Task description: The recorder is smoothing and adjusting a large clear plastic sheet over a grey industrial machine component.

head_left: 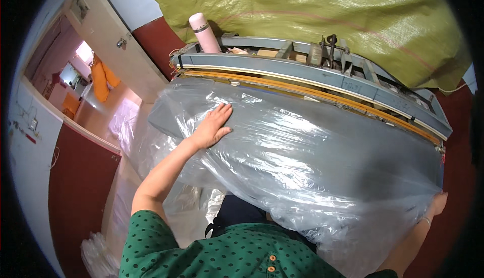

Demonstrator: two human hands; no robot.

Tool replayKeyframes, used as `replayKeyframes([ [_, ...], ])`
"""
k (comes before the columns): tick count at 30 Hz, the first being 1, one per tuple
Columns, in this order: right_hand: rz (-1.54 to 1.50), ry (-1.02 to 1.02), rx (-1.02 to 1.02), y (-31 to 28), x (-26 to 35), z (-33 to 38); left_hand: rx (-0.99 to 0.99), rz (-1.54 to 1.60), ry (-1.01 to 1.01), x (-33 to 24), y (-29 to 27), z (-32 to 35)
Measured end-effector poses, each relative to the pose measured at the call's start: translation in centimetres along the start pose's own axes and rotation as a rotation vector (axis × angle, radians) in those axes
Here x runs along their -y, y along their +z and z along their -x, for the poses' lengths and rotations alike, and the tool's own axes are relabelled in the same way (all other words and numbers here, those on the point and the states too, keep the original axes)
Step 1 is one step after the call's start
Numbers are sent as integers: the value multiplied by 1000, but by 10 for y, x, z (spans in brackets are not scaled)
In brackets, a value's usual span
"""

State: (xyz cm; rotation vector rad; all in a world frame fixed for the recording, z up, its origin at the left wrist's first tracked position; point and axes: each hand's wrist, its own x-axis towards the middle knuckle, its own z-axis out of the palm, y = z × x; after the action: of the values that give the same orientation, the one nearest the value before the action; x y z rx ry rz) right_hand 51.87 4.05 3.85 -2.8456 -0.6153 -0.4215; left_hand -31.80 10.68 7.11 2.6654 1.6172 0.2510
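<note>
A wide sheet of clear plastic film (282,147) is spread over a long grey work table and hangs down over its near edge toward my body. My left hand (213,127) lies flat on the film at the table's left part, fingers stretched out. Out at the far right, my right hand (439,203) is closed on the film's right edge, drawing it into folds there. Its fingertips are partly turned away from view. Along the table's back runs a long grey metal frame (302,70) with an orange bar (322,95) in front.
On the frame's left end stands a pink flask (204,33); metal clamp parts (330,48) sit near its middle. A yellow-green woven sheet (322,11) hangs behind. At left are an open door (116,38) and doorway. More film (98,255) lies on the floor.
</note>
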Motion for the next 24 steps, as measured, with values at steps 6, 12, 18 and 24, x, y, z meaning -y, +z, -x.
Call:
replayKeyframes([
  [6,-31,69,18,-2,-1,-3,-32,27,-78,15,9,-26],
  [12,-675,70,99,-30,17,46,-251,20,-65,28,5,-34],
  [18,-1422,120,146,-7,-95,-32,-367,57,-261,14,16,-82],
  [24,-1480,144,169,-66,-119,2,-551,219,-344,19,21,-81],
])
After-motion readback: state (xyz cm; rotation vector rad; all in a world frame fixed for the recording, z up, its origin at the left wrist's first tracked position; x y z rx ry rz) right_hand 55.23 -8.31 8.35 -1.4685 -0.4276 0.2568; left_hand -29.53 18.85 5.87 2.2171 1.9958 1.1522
